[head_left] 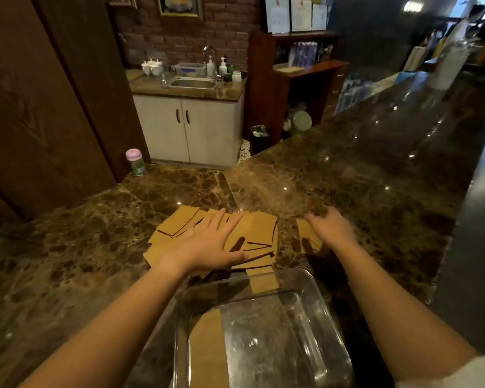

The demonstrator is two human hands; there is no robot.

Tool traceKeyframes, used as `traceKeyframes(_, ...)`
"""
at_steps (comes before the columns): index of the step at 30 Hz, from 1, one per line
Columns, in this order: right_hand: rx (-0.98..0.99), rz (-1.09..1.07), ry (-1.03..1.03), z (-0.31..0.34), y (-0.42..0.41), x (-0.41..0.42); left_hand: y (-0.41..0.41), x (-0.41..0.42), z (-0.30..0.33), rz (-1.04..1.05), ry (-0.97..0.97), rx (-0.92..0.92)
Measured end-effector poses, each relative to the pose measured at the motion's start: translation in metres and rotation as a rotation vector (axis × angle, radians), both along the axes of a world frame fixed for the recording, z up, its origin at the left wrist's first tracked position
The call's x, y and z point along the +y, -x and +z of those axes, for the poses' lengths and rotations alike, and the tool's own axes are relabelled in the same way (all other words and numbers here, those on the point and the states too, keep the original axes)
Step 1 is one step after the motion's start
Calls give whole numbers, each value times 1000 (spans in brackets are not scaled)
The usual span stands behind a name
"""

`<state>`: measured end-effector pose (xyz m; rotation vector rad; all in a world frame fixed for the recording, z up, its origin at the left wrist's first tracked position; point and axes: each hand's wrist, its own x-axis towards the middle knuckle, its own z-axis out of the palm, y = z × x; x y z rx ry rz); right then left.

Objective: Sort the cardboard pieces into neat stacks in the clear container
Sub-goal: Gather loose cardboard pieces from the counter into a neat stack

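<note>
1. Plainly, the left hand (212, 242) lies flat on a loose heap of cardboard pieces (259, 233), fingers straight and spread, palm pressing down on the top sheets.
2. That heap sits on the brown marble counter (67, 261), just beyond the far rim of the clear container (314, 292), the sheets fanned out and overlapping at odd angles.
3. The right hand (332, 229) reaches over a separate cardboard piece (308, 242) lying to the right of the heap; its fingers bend downward, but the hand is blurred, so I cannot tell whether it grips the sheet or only touches it.
4. Inside the container, a flat piece of cardboard (207, 354) lies along the left side of the bottom.
5. Another piece (263, 284) shows at the far rim of the container, seen partly through the clear wall.
6. Farther back, a small jar with a pink lid (136, 162) stands on the counter by the dark wooden panel.
7. Behind it are a sink (193, 83) and white cupboard doors (185, 130).
</note>
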<state>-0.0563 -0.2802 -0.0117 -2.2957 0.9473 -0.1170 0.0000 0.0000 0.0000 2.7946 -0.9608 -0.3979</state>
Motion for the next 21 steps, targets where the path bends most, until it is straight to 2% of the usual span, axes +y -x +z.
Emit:
traceKeyframes(2,126,-100,-103,-2,2,-16,-2,1,1,0,13,102)
traceKeyframes(5,253,-69,-124,-11,-1,-30,-10,0,-3,35,48,109)
traceKeyframes(11,255,-79,-25,-22,-25,-18,-25,-23,-6,17,46,114)
traceKeyframes(14,293,-3,-3,-33,-39,-14,-33,-34,-7,7,89,139)
traceKeyframes(19,213,-23,-305,-35,-59,-26,-45,-53,-10,6,200,109)
traceKeyframes(21,177,-4,-361,-37,-58,-30,-48,-60,-14,23,275,81)
